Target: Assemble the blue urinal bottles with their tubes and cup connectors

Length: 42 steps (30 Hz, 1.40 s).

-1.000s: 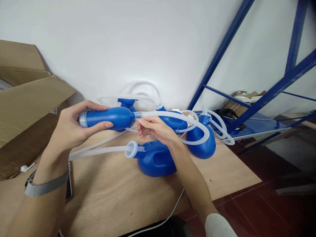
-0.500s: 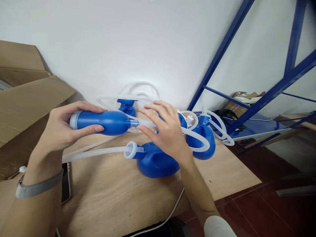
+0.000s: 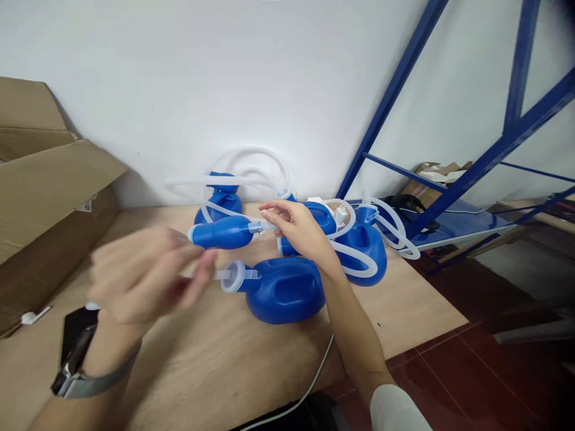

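Note:
My right hand (image 3: 296, 224) is closed round the clear hose (image 3: 268, 225) beside the metal-clipped neck of a blue bulb-shaped funnel (image 3: 227, 232). That funnel lies sideways, its pale rim to the left. Nearer to me, my left hand (image 3: 148, 275) is smeared by motion; its thumb and fingers close on a translucent tube (image 3: 221, 275). This tube runs into the white cap (image 3: 233, 276) of a blue plastic urinal bottle (image 3: 287, 293) with a moulded handle, which lies on the table. Part of the tube is hidden behind the left hand.
Other blue bottles (image 3: 366, 251) and coiled hoses (image 3: 256, 157) stand along the wall on the wooden table (image 3: 202, 371). An open cardboard box (image 3: 54, 197) is at the left, near a dark phone (image 3: 74, 329). Blue metal shelving (image 3: 395, 90) rises at the right. A pale cable (image 3: 309, 389) crosses the front edge.
My left hand has let go of the blue funnel and moved right and down to the tube. The right hand has gone from spread fingers to gripping the hose; the funnel is lower and farther right.

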{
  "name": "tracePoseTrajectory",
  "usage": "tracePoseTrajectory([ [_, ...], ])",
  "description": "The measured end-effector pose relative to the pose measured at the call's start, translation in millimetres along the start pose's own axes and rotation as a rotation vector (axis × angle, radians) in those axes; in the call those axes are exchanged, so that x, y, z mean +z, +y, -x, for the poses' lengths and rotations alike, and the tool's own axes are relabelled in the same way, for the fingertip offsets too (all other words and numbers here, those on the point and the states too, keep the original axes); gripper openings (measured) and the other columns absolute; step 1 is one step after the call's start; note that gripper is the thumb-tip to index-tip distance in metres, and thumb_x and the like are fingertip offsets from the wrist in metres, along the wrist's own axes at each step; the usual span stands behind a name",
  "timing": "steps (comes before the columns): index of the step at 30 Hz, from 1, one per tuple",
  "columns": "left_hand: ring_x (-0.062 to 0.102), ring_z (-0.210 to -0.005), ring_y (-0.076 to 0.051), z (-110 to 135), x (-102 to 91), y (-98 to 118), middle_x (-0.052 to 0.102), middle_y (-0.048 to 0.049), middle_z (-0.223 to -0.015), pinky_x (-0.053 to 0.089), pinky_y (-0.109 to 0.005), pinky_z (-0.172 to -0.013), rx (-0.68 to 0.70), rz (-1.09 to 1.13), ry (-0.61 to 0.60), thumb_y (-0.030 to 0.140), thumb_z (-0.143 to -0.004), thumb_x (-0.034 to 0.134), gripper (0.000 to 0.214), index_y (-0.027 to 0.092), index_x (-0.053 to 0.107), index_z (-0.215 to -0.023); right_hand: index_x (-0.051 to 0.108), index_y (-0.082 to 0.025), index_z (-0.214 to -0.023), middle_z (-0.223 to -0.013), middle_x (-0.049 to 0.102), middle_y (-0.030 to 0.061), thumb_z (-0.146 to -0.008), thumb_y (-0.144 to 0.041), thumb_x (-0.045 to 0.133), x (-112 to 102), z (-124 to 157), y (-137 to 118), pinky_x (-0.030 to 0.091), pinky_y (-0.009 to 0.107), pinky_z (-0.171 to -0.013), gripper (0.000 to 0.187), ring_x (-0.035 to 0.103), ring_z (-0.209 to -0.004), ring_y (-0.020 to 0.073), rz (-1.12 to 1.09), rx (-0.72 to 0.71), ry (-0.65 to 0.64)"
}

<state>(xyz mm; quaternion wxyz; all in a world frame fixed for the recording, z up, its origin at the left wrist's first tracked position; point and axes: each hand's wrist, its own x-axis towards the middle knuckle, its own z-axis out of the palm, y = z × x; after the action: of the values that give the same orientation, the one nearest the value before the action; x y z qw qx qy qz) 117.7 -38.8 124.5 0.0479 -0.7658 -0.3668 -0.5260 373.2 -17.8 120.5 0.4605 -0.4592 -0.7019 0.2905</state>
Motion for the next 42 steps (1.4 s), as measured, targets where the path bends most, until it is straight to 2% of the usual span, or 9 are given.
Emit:
tracePoseTrajectory([
  [1,0.052,-0.047,-0.016,3.6,3.7,11.1,0.058,0.0021,-0.05,0.037,-0.033,-0.05,0.152,0.009,-0.116,0.043,-0.081,0.074,0.031,0.027,0.061,-0.058,0.076,-0.02,-0.108,-0.084,0.072,0.001,-0.098,-0.039,0.065,1.2,-2.2,2.6,0.052,0.029,-0.071,0.024,0.063,-0.072,0.0153,-0.041,0.01,0.013],
  [2,0.053,-0.046,-0.016,5.9,8.6,21.5,0.061,0.0013,-0.052,0.035,-0.032,-0.048,0.156,-0.005,-0.199,0.042,-0.087,0.069,0.033,0.027,0.061,-0.059,0.076,-0.02,-0.107,-0.083,0.07,0.0005,-0.097,-0.04,0.066,2.7,-4.0,4.4,0.053,0.029,-0.07,0.025,0.063,-0.071,0.0151,-0.078,0.011,0.026],
  [5,0.062,-0.051,-0.019,4.6,26.0,39.7,0.071,-0.0014,-0.063,0.04,-0.032,-0.05,-0.094,0.056,-0.474,0.051,-0.101,0.05,0.041,0.025,0.068,-0.074,0.075,-0.02,-0.104,-0.084,0.071,0.0002,-0.095,-0.043,0.069,7.6,-5.1,2.3,0.054,0.028,-0.071,0.026,0.064,-0.072,0.0146,-0.181,-0.007,0.054],
  [7,0.068,-0.059,-0.022,0.5,34.9,37.8,0.075,-0.0025,-0.071,0.047,-0.033,-0.055,-0.258,0.168,-0.555,0.058,-0.102,0.045,0.044,0.025,0.071,-0.09,0.075,-0.02,-0.103,-0.09,0.074,0.0016,-0.093,-0.043,0.072,10.2,-2.4,-4.2,0.056,0.029,-0.077,0.025,0.068,-0.079,0.0157,-0.25,-0.022,0.027],
  [10,0.073,-0.075,-0.025,-3.9,39.2,24.9,0.077,-0.0044,-0.086,0.055,-0.034,-0.064,-0.367,0.342,-0.549,0.06,-0.103,0.043,0.045,0.024,0.07,-0.103,0.076,-0.021,-0.104,-0.101,0.078,0.0038,-0.088,-0.037,0.08,12.6,4.1,-15.3,0.059,0.033,-0.087,0.024,0.073,-0.092,0.0188,-0.33,-0.041,-0.053],
  [14,0.072,-0.085,-0.024,-5.8,35.4,16.2,0.076,-0.0069,-0.096,0.058,-0.035,-0.071,-0.364,0.422,-0.516,0.055,-0.104,0.042,0.043,0.023,0.07,-0.098,0.077,-0.023,-0.106,-0.107,0.078,0.0048,-0.085,-0.031,0.083,13.8,9.0,-20.9,0.059,0.036,-0.091,0.024,0.074,-0.095,0.0204,-0.322,-0.082,-0.031],
  [18,0.068,-0.075,-0.022,-6.4,34.0,20.0,0.073,-0.0047,-0.083,0.055,-0.036,-0.07,-0.293,0.362,-0.499,0.051,-0.105,0.039,0.041,0.024,0.063,-0.086,0.079,-0.025,-0.106,-0.112,0.077,0.0048,-0.09,-0.032,0.079,14.9,9.8,-19.9,0.058,0.037,-0.095,0.017,0.071,-0.104,0.0214,-0.199,-0.175,0.024],
  [32,0.065,-0.066,-0.019,2.7,41.0,23.2,0.067,-0.0028,-0.07,0.055,-0.033,-0.064,-0.488,0.496,-0.368,0.057,-0.103,0.044,0.047,0.021,0.059,-0.077,0.08,-0.026,-0.116,-0.111,0.07,0.0037,-0.099,-0.02,0.068,32.4,12.1,-16.5,0.058,0.033,-0.097,0.022,0.07,-0.102,0.0166,0.031,-0.505,0.188],
  [42,0.062,-0.06,-0.016,4.5,50.1,19.7,0.061,-0.0008,-0.064,0.06,-0.028,-0.061,-0.626,0.804,-0.274,0.069,-0.091,0.064,0.054,0.019,0.058,-0.071,0.076,-0.026,-0.123,-0.118,0.067,0.0064,-0.105,-0.022,0.058,51.5,11.0,-6.4,0.063,0.035,-0.093,0.026,0.07,-0.1,0.0171,0.198,-0.549,0.289],
])
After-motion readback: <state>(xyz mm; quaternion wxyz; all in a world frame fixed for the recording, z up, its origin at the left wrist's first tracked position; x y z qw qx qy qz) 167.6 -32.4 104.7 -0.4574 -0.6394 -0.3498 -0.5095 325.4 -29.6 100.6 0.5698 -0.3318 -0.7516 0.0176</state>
